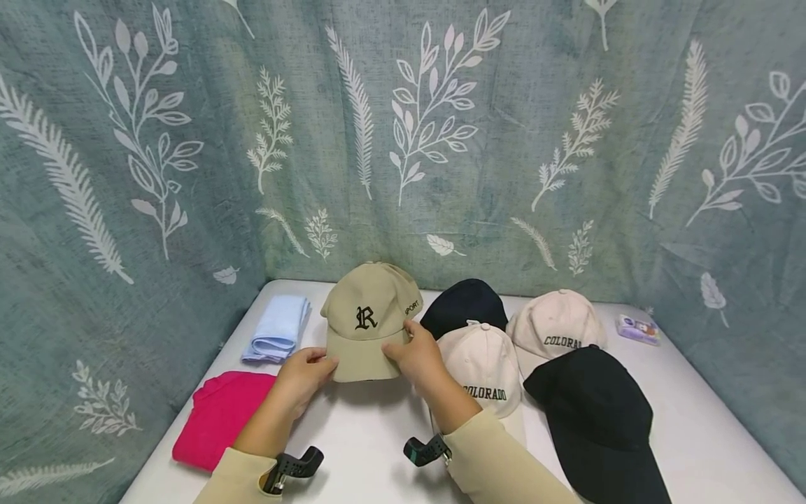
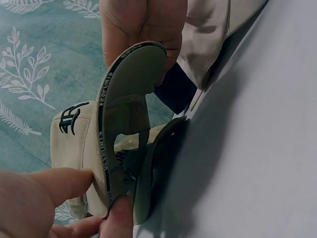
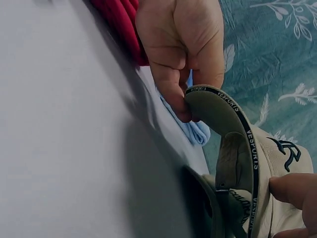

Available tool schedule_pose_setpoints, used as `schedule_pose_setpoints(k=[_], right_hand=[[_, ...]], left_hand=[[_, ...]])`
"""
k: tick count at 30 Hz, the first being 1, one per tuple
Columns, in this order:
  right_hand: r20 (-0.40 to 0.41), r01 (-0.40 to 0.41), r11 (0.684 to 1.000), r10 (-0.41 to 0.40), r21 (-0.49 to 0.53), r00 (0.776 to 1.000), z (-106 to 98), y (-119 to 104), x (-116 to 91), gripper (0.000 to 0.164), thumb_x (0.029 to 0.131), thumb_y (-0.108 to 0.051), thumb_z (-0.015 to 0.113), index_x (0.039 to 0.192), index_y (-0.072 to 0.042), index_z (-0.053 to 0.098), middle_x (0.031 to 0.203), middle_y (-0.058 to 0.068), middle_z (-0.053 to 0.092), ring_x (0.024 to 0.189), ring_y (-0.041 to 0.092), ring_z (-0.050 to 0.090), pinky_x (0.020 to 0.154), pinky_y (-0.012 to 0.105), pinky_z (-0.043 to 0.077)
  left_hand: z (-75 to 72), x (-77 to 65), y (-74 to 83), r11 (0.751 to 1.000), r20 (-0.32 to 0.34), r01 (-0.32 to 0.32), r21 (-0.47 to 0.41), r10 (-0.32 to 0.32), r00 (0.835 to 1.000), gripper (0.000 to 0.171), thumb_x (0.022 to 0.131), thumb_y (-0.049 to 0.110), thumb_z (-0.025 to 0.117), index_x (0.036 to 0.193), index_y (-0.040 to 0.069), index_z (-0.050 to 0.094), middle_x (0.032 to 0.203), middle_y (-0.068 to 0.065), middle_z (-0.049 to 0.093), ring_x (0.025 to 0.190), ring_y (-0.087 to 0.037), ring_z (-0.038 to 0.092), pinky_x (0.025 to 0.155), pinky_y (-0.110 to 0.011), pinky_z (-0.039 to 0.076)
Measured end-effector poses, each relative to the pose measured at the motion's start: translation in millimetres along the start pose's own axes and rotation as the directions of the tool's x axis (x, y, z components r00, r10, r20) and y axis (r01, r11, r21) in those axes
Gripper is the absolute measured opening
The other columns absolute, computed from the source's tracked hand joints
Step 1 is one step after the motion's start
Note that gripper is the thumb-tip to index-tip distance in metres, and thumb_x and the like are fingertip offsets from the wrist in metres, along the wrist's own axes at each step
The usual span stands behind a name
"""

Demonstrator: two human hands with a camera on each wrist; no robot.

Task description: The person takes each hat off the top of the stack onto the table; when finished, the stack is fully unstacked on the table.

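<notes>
Between my two hands is a khaki baseball cap (image 1: 368, 308) with a black R on its front, brim toward me and tipped up off the table. My left hand (image 1: 305, 378) pinches the left edge of the brim (image 2: 106, 134) between thumb and fingers. At the brim's right side, my right hand (image 1: 420, 358) pinches it with the thumb on top. Both wrist views show lettered trim along the brim's edge and the cap's hollow underside. Under this cap, close to the table, a second curved brim (image 2: 168, 136) shows, mostly hidden.
Right of the khaki cap sit a navy cap (image 1: 466, 304), two cream COLORADO caps (image 1: 485, 357) (image 1: 560, 322) and a black cap (image 1: 604, 406). A small purple pack (image 1: 637, 330) lies at the far right. Left are folded blue cloth (image 1: 277, 329) and pink cloth (image 1: 220, 413). Patterned curtains (image 1: 390, 140) enclose the white table (image 1: 359, 455).
</notes>
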State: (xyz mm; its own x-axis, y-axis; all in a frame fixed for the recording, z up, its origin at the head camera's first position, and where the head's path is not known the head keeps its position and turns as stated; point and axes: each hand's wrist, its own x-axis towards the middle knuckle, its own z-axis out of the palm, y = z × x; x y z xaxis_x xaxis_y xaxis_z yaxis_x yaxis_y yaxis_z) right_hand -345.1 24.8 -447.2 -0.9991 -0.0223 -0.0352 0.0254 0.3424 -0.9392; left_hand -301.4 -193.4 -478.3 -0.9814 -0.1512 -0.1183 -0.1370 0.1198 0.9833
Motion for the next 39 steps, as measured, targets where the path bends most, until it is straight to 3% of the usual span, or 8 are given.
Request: schedule_pose_setpoints(k=[5, 10, 14, 20, 28, 35, 39], right_hand=[[-0.003, 0.036, 0.999, -0.037, -0.022, 0.999, -1, -1, -12, 0.073, 0.090, -0.013, 0.081, 0.154, -0.001, 0.047, 0.145, 0.023, 0.058, 0.129, 0.038, 0.060, 0.105, 0.050, 0.054], [0.006, 0.078, 0.996, -0.078, -0.044, 0.997, -3, 0, -24, 0.074, 0.088, -0.013, 0.081, 0.153, 0.001, 0.048, 0.137, 0.023, 0.062, 0.120, 0.035, 0.064, 0.098, 0.048, 0.057], [0.006, 0.101, 0.994, -0.101, -0.052, 0.995, -5, 2, -32, 0.076, 0.087, -0.014, 0.082, 0.153, 0.003, 0.047, 0.139, 0.025, 0.061, 0.123, 0.037, 0.062, 0.102, 0.050, 0.055], [0.005, 0.107, 0.989, -0.107, -0.104, 0.994, -7, 7, -41, 0.079, 0.085, -0.018, 0.085, 0.153, 0.001, 0.049, 0.144, 0.025, 0.053, 0.130, 0.038, 0.056, 0.106, 0.052, 0.051], [0.028, 0.125, 0.979, -0.122, -0.158, 0.992, -10, 13, -53, 0.080, 0.082, -0.022, 0.088, 0.152, -0.006, 0.052, 0.142, 0.023, 0.052, 0.127, 0.038, 0.057, 0.098, 0.051, 0.054], [0.024, 0.094, 0.981, -0.091, -0.168, 0.996, -14, 18, -65, 0.084, 0.080, -0.025, 0.090, 0.153, -0.005, 0.051, 0.143, 0.025, 0.051, 0.127, 0.038, 0.058, 0.100, 0.052, 0.054], [0.036, 0.090, 0.984, -0.086, -0.151, 0.996, -17, 19, -73, 0.084, 0.079, -0.023, 0.091, 0.151, -0.002, 0.052, 0.144, 0.026, 0.052, 0.128, 0.040, 0.058, 0.102, 0.054, 0.053]], left_hand=[[-5.5, -8.8, 2.3, 1.000, 0.021, -0.010, -0.010, 0.010, 1.000, 0.054, 0.099, 0.010, 0.070, 0.142, -0.017, 0.050, 0.130, -0.028, 0.057, 0.106, -0.023, 0.065, 0.089, -0.031, 0.061], [-10.3, -15.5, 0.9, 0.999, 0.046, -0.030, 0.026, 0.029, 0.999, 0.061, 0.095, 0.007, 0.073, 0.147, -0.013, 0.047, 0.117, -0.023, 0.059, 0.094, -0.019, 0.066, 0.081, -0.027, 0.060], [-14.0, -17.3, -1.9, 0.997, 0.068, -0.036, 0.063, 0.032, 0.997, 0.067, 0.093, 0.007, 0.074, 0.152, -0.006, 0.046, 0.105, -0.016, 0.061, 0.083, -0.018, 0.065, 0.077, -0.027, 0.059], [-18.9, -21.2, -4.7, 0.999, 0.117, -0.008, 0.050, 0.002, 0.993, 0.073, 0.089, 0.001, 0.078, 0.154, -0.003, 0.044, 0.103, -0.017, 0.058, 0.085, -0.021, 0.064, 0.078, -0.032, 0.062], [-27.5, -28.3, -3.9, 0.998, 0.201, 0.012, 0.062, -0.024, 0.979, 0.088, 0.085, -0.001, 0.081, 0.160, 0.008, 0.038, 0.102, -0.016, 0.054, 0.085, -0.024, 0.066, 0.079, -0.034, 0.062], [-29.2, -32.6, -5.4, 0.997, 0.284, -0.017, 0.077, -0.005, 0.959, 0.086, 0.083, 0.001, 0.081, 0.157, 0.002, 0.036, 0.096, -0.014, 0.057, 0.082, -0.022, 0.066, 0.079, -0.036, 0.062], [-30.5, -35.9, -5.4, 0.997, 0.311, -0.001, 0.083, -0.025, 0.950, 0.083, 0.083, 0.003, 0.082, 0.153, 0.001, 0.037, 0.097, -0.014, 0.057, 0.082, -0.022, 0.065, 0.078, -0.037, 0.063]])
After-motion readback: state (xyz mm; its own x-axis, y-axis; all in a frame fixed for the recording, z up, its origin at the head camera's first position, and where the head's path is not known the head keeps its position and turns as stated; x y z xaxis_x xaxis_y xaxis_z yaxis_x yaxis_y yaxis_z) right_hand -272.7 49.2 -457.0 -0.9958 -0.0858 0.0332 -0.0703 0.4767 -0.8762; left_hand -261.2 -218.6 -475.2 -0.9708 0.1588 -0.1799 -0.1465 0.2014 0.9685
